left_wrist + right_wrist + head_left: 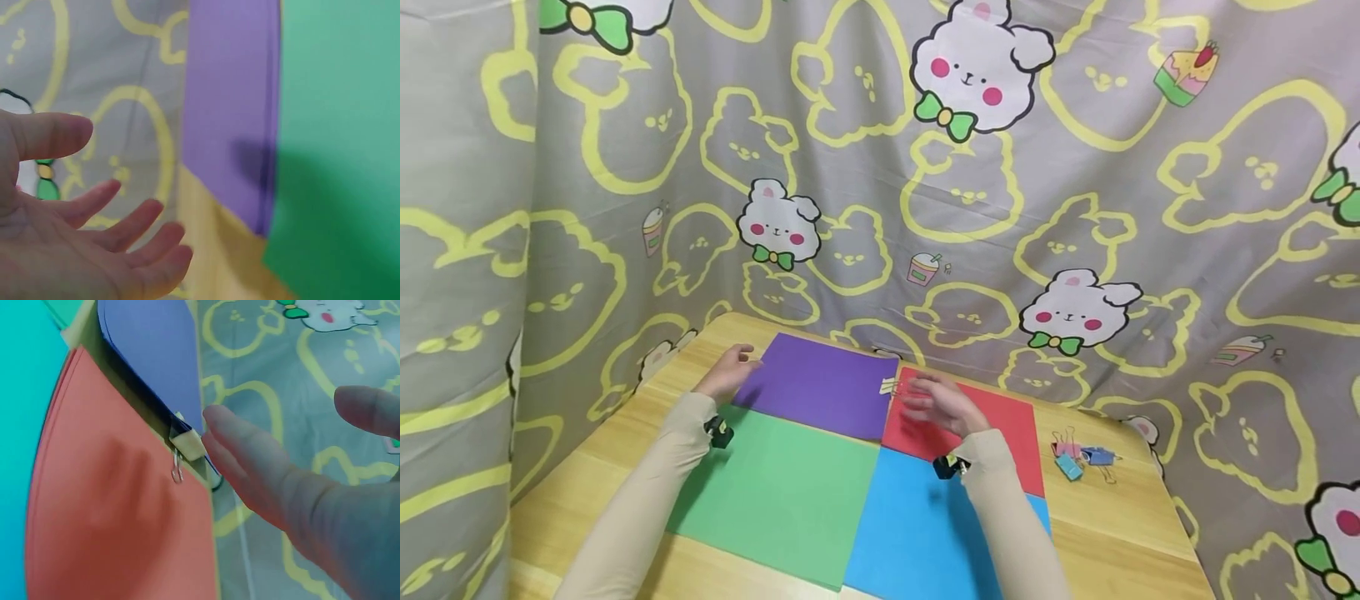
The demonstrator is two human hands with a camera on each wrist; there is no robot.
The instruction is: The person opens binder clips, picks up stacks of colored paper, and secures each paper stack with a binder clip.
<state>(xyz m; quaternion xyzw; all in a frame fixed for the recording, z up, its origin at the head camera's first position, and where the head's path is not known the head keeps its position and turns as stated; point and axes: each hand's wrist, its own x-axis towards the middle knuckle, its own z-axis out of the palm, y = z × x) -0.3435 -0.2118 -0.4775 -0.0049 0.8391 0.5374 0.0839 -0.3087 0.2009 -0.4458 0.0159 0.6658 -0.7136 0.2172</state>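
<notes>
A stack of purple paper (820, 383) lies at the back left of the table, with a yellow binder clip (888, 386) on its right edge. In the right wrist view the clip (189, 444) grips the paper's edge, one wire handle hanging over the red paper (125, 512). My right hand (946, 403) hovers above the red paper, fingers extended near the clip; whether they touch it I cannot tell. Beside the purple stack's left edge, my left hand (727, 372) is in the air and holds nothing. Its fingers (147, 215) are spread and loosely bent.
Green paper (782, 492) lies at the front left and blue paper (910, 525) at the front right. On the wooden table (1120, 517), right of the papers, sit a pink binder clip (1064, 450), a teal clip (1069, 467) and a blue clip (1098, 456). A patterned curtain (865, 167) hangs behind.
</notes>
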